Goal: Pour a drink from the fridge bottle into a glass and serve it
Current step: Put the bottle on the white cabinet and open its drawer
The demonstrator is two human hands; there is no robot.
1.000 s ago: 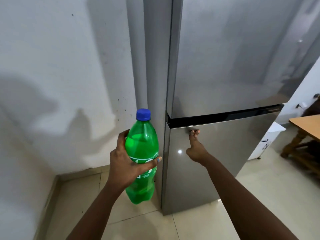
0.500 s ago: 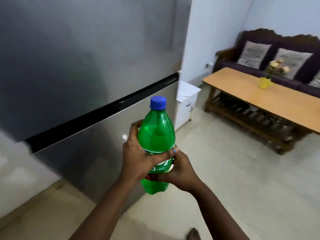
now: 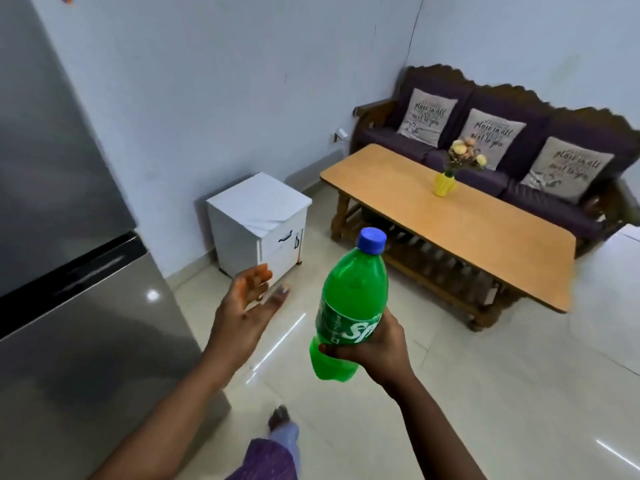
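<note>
A green soda bottle (image 3: pixel 349 299) with a blue cap is held upright, tilted slightly right, in the middle of the view. My right hand (image 3: pixel 379 344) grips its lower half from the right side. My left hand (image 3: pixel 246 313) hovers open to the left of the bottle, palm up, fingers spread, touching nothing. The grey fridge (image 3: pixel 69 237) stands at the left with its doors closed. No glass is in view.
A wooden coffee table (image 3: pixel 485 233) with a yellow vase of flowers (image 3: pixel 445 183) stands to the right, a dark sofa (image 3: pixel 519 140) with cushions behind it. A small white cabinet (image 3: pixel 259 220) sits by the wall. Pale tiled floor lies ahead; my foot shows below.
The view has swung right, away from the fridge toward the room. The bottle passed from my left hand to my right hand, and my left hand let go and opened.
</note>
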